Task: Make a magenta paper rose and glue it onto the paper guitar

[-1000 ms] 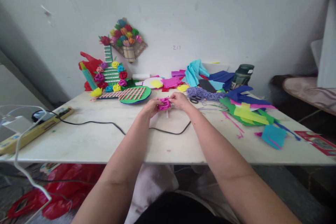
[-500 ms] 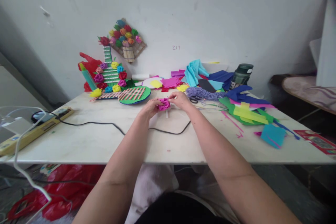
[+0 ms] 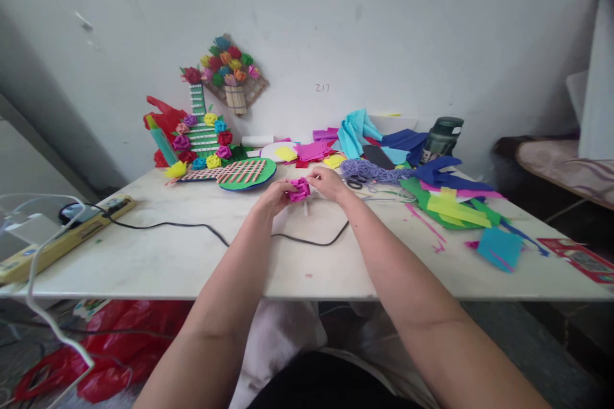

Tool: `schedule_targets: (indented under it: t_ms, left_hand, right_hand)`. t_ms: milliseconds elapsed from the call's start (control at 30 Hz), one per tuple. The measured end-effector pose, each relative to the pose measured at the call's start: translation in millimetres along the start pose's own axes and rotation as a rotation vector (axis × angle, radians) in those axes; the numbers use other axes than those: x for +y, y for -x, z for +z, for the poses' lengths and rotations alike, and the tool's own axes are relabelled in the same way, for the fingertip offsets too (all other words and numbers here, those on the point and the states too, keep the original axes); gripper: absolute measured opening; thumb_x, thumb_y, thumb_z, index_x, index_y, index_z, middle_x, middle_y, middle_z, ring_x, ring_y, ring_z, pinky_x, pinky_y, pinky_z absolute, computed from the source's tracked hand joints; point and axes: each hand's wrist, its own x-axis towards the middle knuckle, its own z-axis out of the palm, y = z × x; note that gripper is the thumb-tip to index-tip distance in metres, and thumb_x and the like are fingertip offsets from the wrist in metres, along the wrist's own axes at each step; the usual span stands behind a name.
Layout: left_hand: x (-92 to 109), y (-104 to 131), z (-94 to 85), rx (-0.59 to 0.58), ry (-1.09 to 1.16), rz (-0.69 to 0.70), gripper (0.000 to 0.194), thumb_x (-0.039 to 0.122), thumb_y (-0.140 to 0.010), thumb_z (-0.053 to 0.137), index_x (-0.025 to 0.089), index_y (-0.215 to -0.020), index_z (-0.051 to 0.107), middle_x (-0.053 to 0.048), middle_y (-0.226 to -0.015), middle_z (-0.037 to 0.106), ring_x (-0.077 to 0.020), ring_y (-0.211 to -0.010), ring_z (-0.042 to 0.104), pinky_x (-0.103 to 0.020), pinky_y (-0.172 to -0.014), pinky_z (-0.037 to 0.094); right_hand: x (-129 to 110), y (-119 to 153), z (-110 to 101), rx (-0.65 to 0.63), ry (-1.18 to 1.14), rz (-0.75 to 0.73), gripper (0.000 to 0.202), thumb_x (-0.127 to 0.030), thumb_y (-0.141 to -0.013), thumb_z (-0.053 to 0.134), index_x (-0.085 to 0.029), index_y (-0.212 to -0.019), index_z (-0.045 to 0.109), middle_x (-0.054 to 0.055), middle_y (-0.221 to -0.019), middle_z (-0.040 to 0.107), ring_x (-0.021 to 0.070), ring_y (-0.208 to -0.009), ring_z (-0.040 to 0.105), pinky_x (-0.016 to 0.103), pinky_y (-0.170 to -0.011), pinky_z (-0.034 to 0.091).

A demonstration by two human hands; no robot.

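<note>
A crumpled pink paper flower (image 3: pixel 300 190) is held over the middle of the table between my two hands. My left hand (image 3: pixel 277 195) is closed on its left side. The fingers of my right hand (image 3: pixel 324 183) are pinched together at its upper right edge; whether they grip a petal is too small to make out. Just below the flower a short white stick (image 3: pixel 306 209) shows, possibly the nozzle of a glue gun. A black cable (image 3: pixel 314 243) curves across the table under my forearms.
Guitar-shaped crafts with paper flowers (image 3: pixel 247 174) stand and lie at back left. Purple yarn (image 3: pixel 374 171), scissors (image 3: pixel 355 183), coloured paper sheets (image 3: pixel 455 208) and a dark bottle (image 3: pixel 441 139) are at the right. A power strip (image 3: pixel 67 239) lies along the left edge.
Almost nothing differs. Both hands stay around the pink paper flower, and the right fingers have shifted very slightly at its edge.
</note>
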Motion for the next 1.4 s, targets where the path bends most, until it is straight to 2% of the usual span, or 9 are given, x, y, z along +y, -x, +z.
schedule_targets:
  t_ms: [200, 333, 533, 633, 833, 1000, 1100, 1233, 1400]
  left_hand:
    - [1, 2, 2.5, 0.012, -0.017, -0.008, 0.020, -0.004, -0.057, 0.055, 0.010, -0.071, 0.057, -0.004, -0.062, 0.064, -0.0136, -0.054, 0.061, -0.026, -0.056, 0.055]
    - [2, 4, 4.3, 0.012, -0.010, -0.008, 0.020, -0.005, -0.057, 0.054, 0.010, -0.069, 0.056, -0.004, -0.060, 0.063, -0.0136, -0.053, 0.061, -0.025, -0.054, 0.054]
    - [0, 2, 1.7, -0.008, -0.017, -0.004, 0.022, -0.004, -0.057, 0.055, 0.010, -0.073, 0.057, -0.005, -0.066, 0.065, -0.0148, -0.057, 0.064, -0.029, -0.060, 0.056]
    - [-2, 0, 0.9, -0.015, -0.016, -0.002, 0.021, -0.004, -0.057, 0.056, 0.011, -0.072, 0.056, -0.005, -0.066, 0.065, -0.0159, -0.058, 0.064, -0.030, -0.061, 0.057]
    - [-3, 0, 1.2, -0.035, -0.035, -0.016, 0.022, -0.005, -0.057, 0.055, 0.010, -0.074, 0.058, -0.006, -0.067, 0.066, -0.0153, -0.057, 0.064, -0.027, -0.058, 0.056]
    - [-2, 1, 3.2, -0.039, -0.034, -0.013, 0.024, -0.006, -0.057, 0.055, 0.009, -0.074, 0.060, -0.005, -0.065, 0.065, -0.0148, -0.055, 0.063, -0.027, -0.056, 0.055]
    - [-3, 1, 4.1, -0.044, -0.025, -0.013, 0.024, -0.007, -0.057, 0.055, 0.009, -0.074, 0.061, -0.005, -0.065, 0.065, -0.0151, -0.055, 0.063, -0.027, -0.055, 0.055]
    - [-4, 0, 3.1, -0.057, -0.012, -0.003, 0.025, -0.006, -0.058, 0.057, 0.010, -0.076, 0.062, -0.005, -0.065, 0.065, -0.0154, -0.055, 0.064, -0.027, -0.054, 0.055]
    - [-5, -2, 0.7, -0.067, -0.009, 0.008, 0.035, -0.006, -0.058, 0.058, 0.010, -0.088, 0.065, -0.007, -0.075, 0.069, -0.0160, -0.059, 0.065, -0.029, -0.057, 0.056]
  right_hand:
    - [8, -4, 1, -0.013, -0.009, -0.085, 0.017, -0.023, -0.082, 0.058, -0.015, -0.078, 0.072, 0.002, -0.076, 0.067, 0.0135, -0.072, 0.055, 0.022, -0.067, 0.038]
    - [7, -4, 0, -0.031, 0.073, -0.077, 0.022, -0.024, -0.084, 0.056, -0.015, -0.073, 0.074, 0.004, -0.076, 0.068, 0.0143, -0.072, 0.056, 0.023, -0.067, 0.038]
    - [3, -2, 0, -0.001, 0.060, 0.005, 0.016, -0.023, -0.079, 0.062, -0.016, -0.080, 0.076, 0.005, -0.080, 0.072, 0.0155, -0.076, 0.061, 0.023, -0.069, 0.042]
    - [2, -1, 0, 0.028, 0.022, 0.089, 0.014, -0.025, -0.074, 0.067, -0.016, -0.078, 0.077, 0.004, -0.074, 0.072, 0.0157, -0.070, 0.062, 0.024, -0.064, 0.042]
    - [1, 1, 0, 0.004, -0.134, 0.264, 0.014, -0.020, -0.068, 0.066, -0.013, -0.076, 0.075, -0.002, -0.049, 0.058, 0.0108, -0.051, 0.054, 0.020, -0.051, 0.040]
    - [-2, 4, -2, -0.002, -0.285, 0.323, 0.012, -0.013, -0.062, 0.065, -0.011, -0.072, 0.073, -0.004, -0.046, 0.053, 0.0074, -0.045, 0.048, 0.018, -0.048, 0.038]
    - [-1, 3, -1, 0.011, -0.276, 0.329, 0.014, -0.012, -0.061, 0.066, -0.011, -0.072, 0.074, -0.004, -0.047, 0.055, 0.0078, -0.046, 0.048, 0.018, -0.048, 0.038]
    - [2, 0, 2, 0.033, -0.181, 0.283, 0.015, -0.012, -0.060, 0.067, -0.012, -0.073, 0.075, 0.000, -0.057, 0.064, 0.0108, -0.055, 0.057, 0.019, -0.053, 0.041]
    - [-2, 0, 0, 0.029, -0.044, 0.251, 0.015, -0.016, -0.063, 0.068, -0.014, -0.076, 0.077, 0.003, -0.072, 0.072, 0.0144, -0.068, 0.063, 0.020, -0.059, 0.043]
